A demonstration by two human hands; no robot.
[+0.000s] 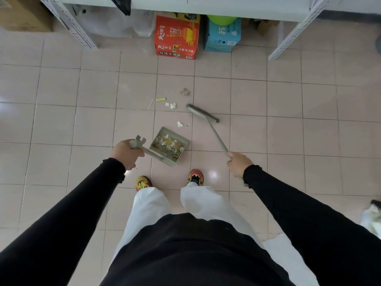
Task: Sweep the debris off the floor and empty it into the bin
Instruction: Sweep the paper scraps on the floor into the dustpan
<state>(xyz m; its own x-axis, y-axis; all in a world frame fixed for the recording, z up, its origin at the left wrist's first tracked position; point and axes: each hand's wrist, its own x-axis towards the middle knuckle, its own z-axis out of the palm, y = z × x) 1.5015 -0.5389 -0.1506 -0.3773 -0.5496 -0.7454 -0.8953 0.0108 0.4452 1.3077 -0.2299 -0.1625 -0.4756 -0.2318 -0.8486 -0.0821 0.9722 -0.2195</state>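
Observation:
My left hand [126,154] grips the handle of a grey-green dustpan [162,157] that rests on the pink tiled floor in front of my feet, with scraps and shell pieces inside it. My right hand [239,164] holds the long handle of a broom; the broom head [202,113] sits on the floor to the upper right of the pan. Loose debris [171,105] lies left of the broom head: white bits, a yellow strip, a thin stick, a brownish crumpled piece [185,92]. One white scrap [180,124] lies just beyond the pan's mouth.
A red carton [177,37] and a blue carton [222,36] stand under a white shelf at the back. White shelf legs [76,25] slant down at left and right [292,32]. A white bag [372,219] lies at the right edge.

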